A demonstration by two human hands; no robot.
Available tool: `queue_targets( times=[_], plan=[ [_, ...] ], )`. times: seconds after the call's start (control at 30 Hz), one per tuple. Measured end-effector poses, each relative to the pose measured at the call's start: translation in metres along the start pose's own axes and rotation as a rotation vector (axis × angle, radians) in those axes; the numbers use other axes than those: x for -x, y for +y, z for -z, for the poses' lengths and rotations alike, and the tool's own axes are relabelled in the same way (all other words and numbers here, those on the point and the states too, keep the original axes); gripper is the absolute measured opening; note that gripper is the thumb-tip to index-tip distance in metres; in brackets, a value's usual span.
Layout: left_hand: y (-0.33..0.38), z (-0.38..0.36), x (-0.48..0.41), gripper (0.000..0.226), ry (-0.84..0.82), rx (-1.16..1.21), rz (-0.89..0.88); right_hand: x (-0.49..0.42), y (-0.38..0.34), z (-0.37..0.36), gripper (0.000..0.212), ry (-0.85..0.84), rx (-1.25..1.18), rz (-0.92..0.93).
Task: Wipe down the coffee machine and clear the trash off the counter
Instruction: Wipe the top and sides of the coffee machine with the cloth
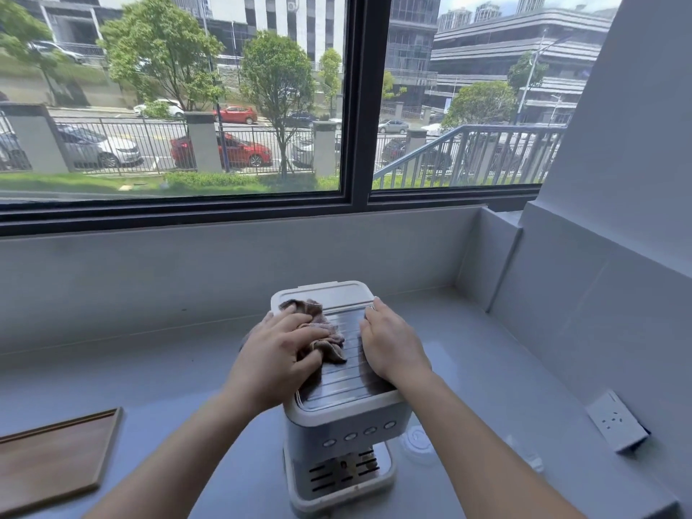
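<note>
Coffee machine [339, 415] top is mid-wipe: brown cloth [324, 331] is gripped in the left hand [279, 352], while the right hand [391, 344] is rested on it, grip unclear. Plastic lid [417, 442] on the counter [179, 372] hasn't been cleared yet.
</note>
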State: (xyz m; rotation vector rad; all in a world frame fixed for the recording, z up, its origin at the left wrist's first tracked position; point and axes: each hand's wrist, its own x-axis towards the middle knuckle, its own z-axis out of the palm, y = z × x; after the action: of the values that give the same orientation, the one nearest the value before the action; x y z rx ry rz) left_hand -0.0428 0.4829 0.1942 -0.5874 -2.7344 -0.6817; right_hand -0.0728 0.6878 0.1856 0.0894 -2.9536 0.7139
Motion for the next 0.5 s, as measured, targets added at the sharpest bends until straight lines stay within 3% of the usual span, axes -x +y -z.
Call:
queue_targets(
  times=[0.13, 0.23, 0.37, 0.5],
  plan=[
    [0.015, 0.000, -0.002, 0.033, 0.005, -0.038, 0.052, 0.002, -0.002, 0.003, 0.036, -0.004, -0.004, 0.006],
    [0.022, -0.001, 0.032, 0.037, 0.002, -0.025, -0.005, 0.003, -0.003, 0.006, 0.037, -0.007, -0.045, 0.007],
    [0.038, -0.010, 0.066, 0.036, 0.037, -0.122, -0.130, 0.005, -0.004, 0.011, 0.036, -0.012, -0.182, -0.012],
    [0.051, -0.014, 0.033, 0.039, -0.019, -0.181, -0.124, 0.004, -0.002, 0.014, 0.039, 0.076, -0.374, -0.067]
  ],
)
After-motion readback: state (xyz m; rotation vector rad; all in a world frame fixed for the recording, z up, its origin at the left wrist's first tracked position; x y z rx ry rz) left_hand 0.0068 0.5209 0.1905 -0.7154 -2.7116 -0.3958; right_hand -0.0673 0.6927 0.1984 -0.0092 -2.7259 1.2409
